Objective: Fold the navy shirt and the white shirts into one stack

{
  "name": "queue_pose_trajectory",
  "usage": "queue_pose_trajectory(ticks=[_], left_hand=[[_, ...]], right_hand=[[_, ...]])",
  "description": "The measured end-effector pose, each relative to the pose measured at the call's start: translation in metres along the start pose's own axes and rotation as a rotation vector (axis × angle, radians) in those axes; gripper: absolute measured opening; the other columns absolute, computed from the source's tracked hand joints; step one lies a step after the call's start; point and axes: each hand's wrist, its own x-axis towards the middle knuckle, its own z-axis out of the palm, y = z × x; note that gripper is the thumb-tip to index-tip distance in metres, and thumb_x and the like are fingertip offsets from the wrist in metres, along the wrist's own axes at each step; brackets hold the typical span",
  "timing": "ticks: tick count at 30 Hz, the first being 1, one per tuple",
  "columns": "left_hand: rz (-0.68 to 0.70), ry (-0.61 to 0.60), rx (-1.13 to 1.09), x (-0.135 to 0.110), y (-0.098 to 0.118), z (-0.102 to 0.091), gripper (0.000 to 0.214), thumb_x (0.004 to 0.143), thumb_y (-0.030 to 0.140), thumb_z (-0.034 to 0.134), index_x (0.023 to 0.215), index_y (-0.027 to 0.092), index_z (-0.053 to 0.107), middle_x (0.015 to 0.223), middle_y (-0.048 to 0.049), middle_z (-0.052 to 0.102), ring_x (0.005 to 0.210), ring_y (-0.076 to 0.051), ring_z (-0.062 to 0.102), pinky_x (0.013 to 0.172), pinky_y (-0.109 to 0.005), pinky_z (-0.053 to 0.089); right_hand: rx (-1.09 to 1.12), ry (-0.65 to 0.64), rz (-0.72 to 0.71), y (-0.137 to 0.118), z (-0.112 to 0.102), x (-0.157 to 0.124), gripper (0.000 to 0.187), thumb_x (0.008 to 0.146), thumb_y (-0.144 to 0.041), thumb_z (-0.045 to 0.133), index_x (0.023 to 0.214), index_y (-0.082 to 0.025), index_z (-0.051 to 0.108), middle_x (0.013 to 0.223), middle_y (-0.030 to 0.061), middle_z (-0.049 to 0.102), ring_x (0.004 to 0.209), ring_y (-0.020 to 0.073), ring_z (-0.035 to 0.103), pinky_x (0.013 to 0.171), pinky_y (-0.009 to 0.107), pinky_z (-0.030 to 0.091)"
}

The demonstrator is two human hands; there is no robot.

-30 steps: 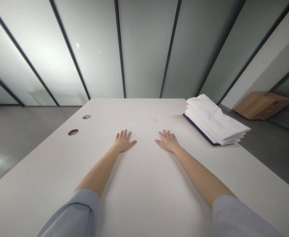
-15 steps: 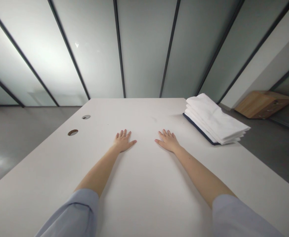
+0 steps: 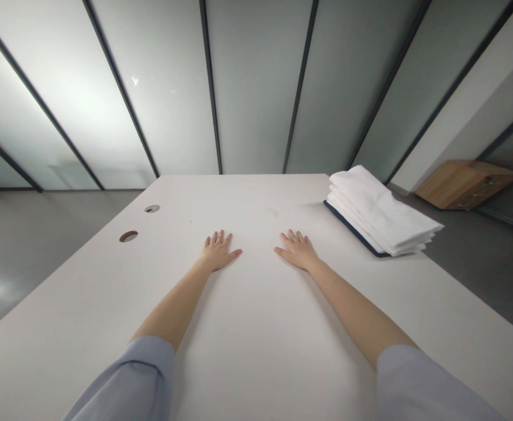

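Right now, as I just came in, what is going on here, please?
A person has both bare hands resting flat, palms down, on a white table. The left hand and the right hand hold nothing. A stack of folded white cloths lies near the table's far right edge, beyond the right hand.

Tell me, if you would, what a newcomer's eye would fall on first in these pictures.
The bare left hand and right hand lie flat and apart on the middle of the white desk, with pale blue sleeves at the bottom of the view. Near the desk's far right corner sits a stack of folded white cloths. Behind the desk rise tall frosted glass panels with dark frames, and a low wooden cabinet stands on the floor at the right.
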Motion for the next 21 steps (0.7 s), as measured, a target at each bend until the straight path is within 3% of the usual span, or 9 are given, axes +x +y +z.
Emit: queue_pose_trajectory(ticks=[21], left_hand=[[0.004,0.024,-0.016,-0.0034,0.0008,-0.0024,0.085,0.089,0.071,0.024,0.153,0.015,0.023,0.159,-0.0163,0.014,0.146,-0.034,0.014,0.116,-0.05,0.015]], right_hand=[[0.01,0.019,-0.008,-0.0013,-0.0028,-0.0043,0.076,0.092,-0.066,0.03,0.153,-0.02,0.027,0.158,0.0145,0.018,0.144,0.037,0.016,0.115,0.05,0.014]])
